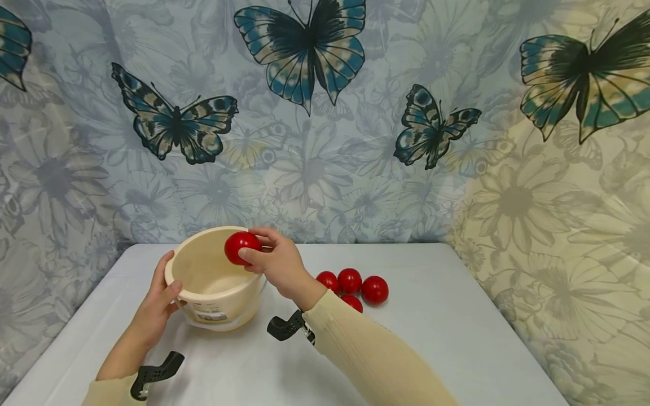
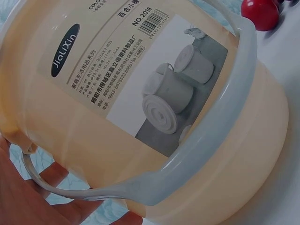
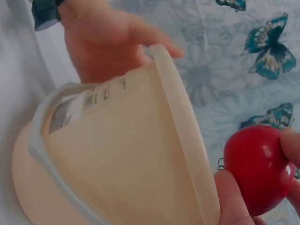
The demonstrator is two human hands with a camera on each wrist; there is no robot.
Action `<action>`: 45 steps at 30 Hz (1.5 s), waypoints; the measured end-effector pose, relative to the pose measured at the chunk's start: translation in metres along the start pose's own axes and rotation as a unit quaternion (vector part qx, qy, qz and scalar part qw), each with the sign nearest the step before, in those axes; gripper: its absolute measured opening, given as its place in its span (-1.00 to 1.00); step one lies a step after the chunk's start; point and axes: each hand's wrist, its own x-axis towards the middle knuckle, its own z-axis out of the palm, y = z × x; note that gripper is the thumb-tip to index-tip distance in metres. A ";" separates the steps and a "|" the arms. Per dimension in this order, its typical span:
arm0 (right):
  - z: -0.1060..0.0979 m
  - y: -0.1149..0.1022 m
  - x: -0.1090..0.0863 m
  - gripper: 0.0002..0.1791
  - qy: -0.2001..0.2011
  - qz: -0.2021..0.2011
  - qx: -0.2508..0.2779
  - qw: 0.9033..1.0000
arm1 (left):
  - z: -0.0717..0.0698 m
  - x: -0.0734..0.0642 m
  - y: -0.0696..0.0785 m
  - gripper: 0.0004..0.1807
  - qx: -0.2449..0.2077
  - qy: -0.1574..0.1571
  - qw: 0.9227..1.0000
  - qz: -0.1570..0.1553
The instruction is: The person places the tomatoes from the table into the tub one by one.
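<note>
One red ball (image 1: 241,247) pinched between thumb and fingers of right hand (image 1: 281,268), up at the mouth of the cream bucket (image 1: 240,298). Left hand (image 1: 156,301) grips bucket's rim, left side. Handle (image 2: 207,133) down across label side. Four more red balls (image 1: 374,290) on bench (image 1: 431,338), right of bucket.

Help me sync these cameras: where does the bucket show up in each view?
Head: the bucket sits left of centre, in the lower half.
Left wrist: it fills most of the picture, seen close up from outside.
Right wrist: it takes up the left and lower middle, its rim toward the right.
Shared landmark: the printed label on its side, visible in all three.
</note>
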 end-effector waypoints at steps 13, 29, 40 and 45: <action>0.007 0.007 0.001 -0.43 0.046 0.001 -0.056 0.997 | -0.004 -0.001 -0.001 -0.31 0.017 -0.008 1.000 -0.005; 0.004 0.009 -0.001 -0.44 0.040 -0.030 -0.094 0.994 | -0.002 0.001 -0.002 -0.29 0.016 -0.015 1.000 -0.012; 0.005 0.011 -0.001 -0.44 0.038 -0.025 -0.112 0.993 | -0.001 -0.002 -0.002 -0.29 0.015 -0.012 1.000 -0.013; 0.004 0.009 -0.002 -0.43 0.042 -0.025 -0.120 0.992 | -0.001 0.000 0.000 -0.30 0.019 -0.014 1.000 -0.012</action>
